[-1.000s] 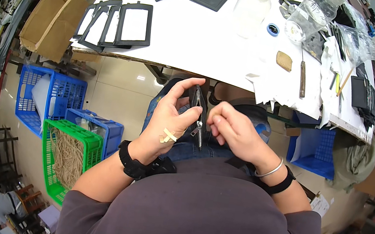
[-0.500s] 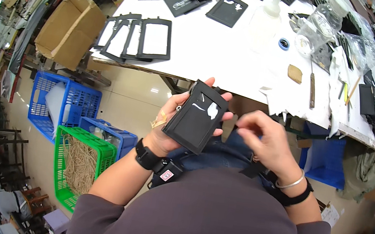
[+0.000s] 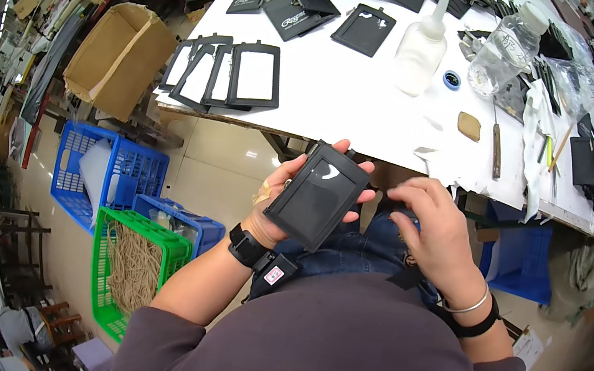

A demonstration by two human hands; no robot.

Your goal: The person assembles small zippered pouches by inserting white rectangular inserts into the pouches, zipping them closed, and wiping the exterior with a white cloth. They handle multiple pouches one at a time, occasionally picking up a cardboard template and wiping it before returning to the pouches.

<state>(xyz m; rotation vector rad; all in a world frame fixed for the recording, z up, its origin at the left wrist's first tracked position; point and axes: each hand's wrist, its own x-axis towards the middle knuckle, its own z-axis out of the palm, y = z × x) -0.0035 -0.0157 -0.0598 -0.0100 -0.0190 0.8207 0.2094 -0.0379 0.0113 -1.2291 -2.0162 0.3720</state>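
In front of my body, above my lap, a black badge holder [image 3: 314, 202] with a clear window rests tilted across my left hand [image 3: 266, 215]. The thumb lies along its left edge, and fingertips show past its right edge. A bright reflection sits near the top of the window. To the right of the holder and apart from it is my right hand [image 3: 436, 231]. Its fingers are bent, with a gap between thumb and forefinger, and I see nothing held there. Beyond, on the white table [image 3: 340, 107], several similar holders [image 3: 256, 76] with white windows overlap near the left edge.
More black holders [image 3: 363, 30] lie farther back. Toward the right are a white squeeze bottle [image 3: 419, 57], a clear bottle [image 3: 502, 59], a blue-rimmed roll [image 3: 451, 79], a tan block [image 3: 469, 126] and a wooden-handled tool [image 3: 496, 151]. Blue [image 3: 81, 175] and green crates [image 3: 100, 267] stand at left.
The holder has turned so its window faces me more squarely, and the reflection in it has shrunk. My right thumb and forefinger are farther apart. The whole view has shifted slightly.
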